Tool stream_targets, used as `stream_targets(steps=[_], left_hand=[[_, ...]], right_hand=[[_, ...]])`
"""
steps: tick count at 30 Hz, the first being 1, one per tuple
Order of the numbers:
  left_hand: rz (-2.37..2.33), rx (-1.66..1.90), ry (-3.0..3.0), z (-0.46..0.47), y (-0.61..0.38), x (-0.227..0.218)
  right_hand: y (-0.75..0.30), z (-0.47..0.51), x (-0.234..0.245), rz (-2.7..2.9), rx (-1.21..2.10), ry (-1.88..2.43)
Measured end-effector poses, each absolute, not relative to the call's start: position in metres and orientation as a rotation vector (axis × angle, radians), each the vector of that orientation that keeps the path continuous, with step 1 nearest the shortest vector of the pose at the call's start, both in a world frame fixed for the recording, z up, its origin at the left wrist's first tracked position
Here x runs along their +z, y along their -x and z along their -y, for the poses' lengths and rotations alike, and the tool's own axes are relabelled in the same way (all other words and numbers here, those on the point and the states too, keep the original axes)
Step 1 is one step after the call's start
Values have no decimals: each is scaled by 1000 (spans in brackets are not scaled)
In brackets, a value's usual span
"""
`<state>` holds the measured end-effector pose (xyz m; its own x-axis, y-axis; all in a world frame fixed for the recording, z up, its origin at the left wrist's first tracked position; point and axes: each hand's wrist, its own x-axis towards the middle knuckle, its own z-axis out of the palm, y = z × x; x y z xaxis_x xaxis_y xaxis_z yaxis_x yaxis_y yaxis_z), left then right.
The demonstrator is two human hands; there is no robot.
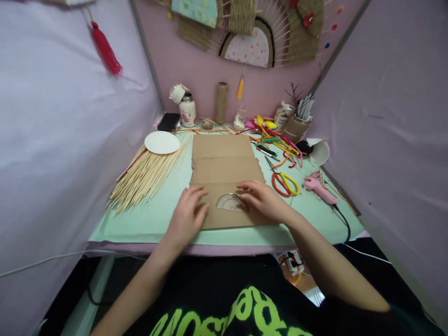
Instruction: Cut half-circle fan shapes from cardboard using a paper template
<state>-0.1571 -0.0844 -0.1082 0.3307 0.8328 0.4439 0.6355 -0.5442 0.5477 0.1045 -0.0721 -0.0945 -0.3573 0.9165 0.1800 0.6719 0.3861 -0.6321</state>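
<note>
A brown cardboard sheet with two crease lines lies flat on the table in front of me. On its near part rests a clear protractor, flat side toward me. My right hand is at the protractor's right end, fingertips touching it, fingers spread. My left hand lies over the cardboard's left edge, fingers apart, thumb a short way left of the protractor, and nothing is in it.
Thin wooden sticks lie at left under a white disc. Scissors, a pink glue gun with its cord, and coloured pipe cleaners are at right. A phone, jar and twine roll stand behind.
</note>
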Motion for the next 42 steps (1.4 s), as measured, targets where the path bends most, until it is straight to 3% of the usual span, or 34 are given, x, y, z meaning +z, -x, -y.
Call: stream_targets(steps=[4,10,19,26,42], left_hand=[[-1450,896,-2449,111,161,-133],[-1488,804,-2472,113,165,-136],[-1510,797,-2547,105,168,-148],[-1519,847,-2652,100,170,-158],[-1533,882,-2756,93,174,-173]], right_hand=[[-109,100,-112,2211,499,1396],[-94,108,-136,2178,339,1411],[-79,106,-122,2175,309,1469],[-74,100,-128,2265,-23,1415],[-219,-9,-66,1613,-42,2390]])
